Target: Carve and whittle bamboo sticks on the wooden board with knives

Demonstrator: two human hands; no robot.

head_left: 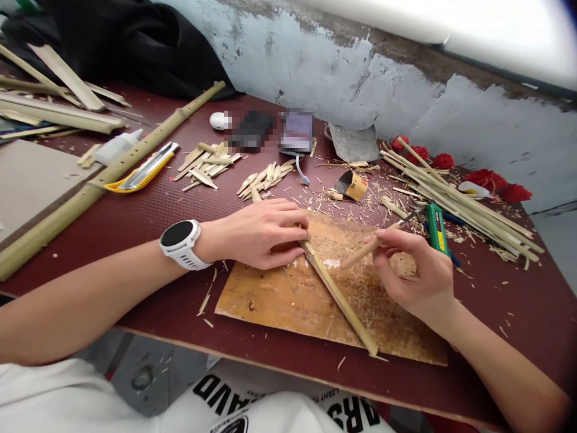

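Observation:
My left hand [270, 234], wearing a white watch [183, 240] at the wrist, presses its closed fingers around a split bamboo strip [343, 304]. The strip lies slantwise across a worn wooden board [265, 300], its near end reaching the board's front edge. To the right, my right hand [417, 270] pinches a thin wooden-handled carving tool [364, 251] between thumb and fingers. Its handle end points toward the strip, apart from it, while the narrow metal blade points away to the upper right. Part of the strip is hidden under my left hand.
Bamboo offcuts [270, 177], shavings and a sandpaper piece [352, 185] lie behind the board. A green cutter [436, 228] and bamboo strips [460, 195] are at right. At left are a yellow cutter [146, 171], a glue bottle [118, 147] and a long bamboo flute [148, 141].

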